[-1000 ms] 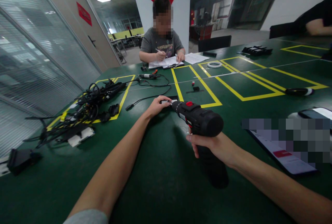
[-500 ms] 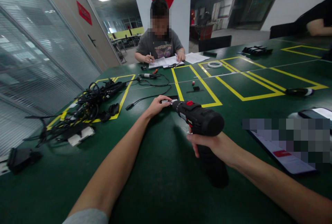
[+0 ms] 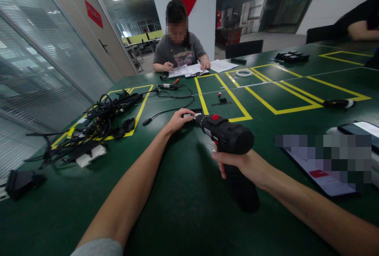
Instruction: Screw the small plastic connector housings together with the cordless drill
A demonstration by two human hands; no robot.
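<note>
My right hand (image 3: 240, 165) grips the handle of a black cordless drill (image 3: 227, 136) with red markings. The drill points away from me, and its tip meets a small black and silver part (image 3: 192, 113) that lies flat on the green table (image 3: 177, 192). My left hand (image 3: 177, 119) is curled over the left end of that part and holds it down. Both of my forearms reach out over the table.
A tangle of black cables and adapters (image 3: 97, 123) lies at the left inside yellow tape lines. A phone (image 3: 322, 173) lies at the right. Across the table a person (image 3: 177, 50) sits over papers (image 3: 189, 70). A tape roll (image 3: 244, 73) and black parts (image 3: 291, 56) lie farther back.
My hands and the drill have held still. The person across the table has raised their head and shifted the writing hand to the left.
</note>
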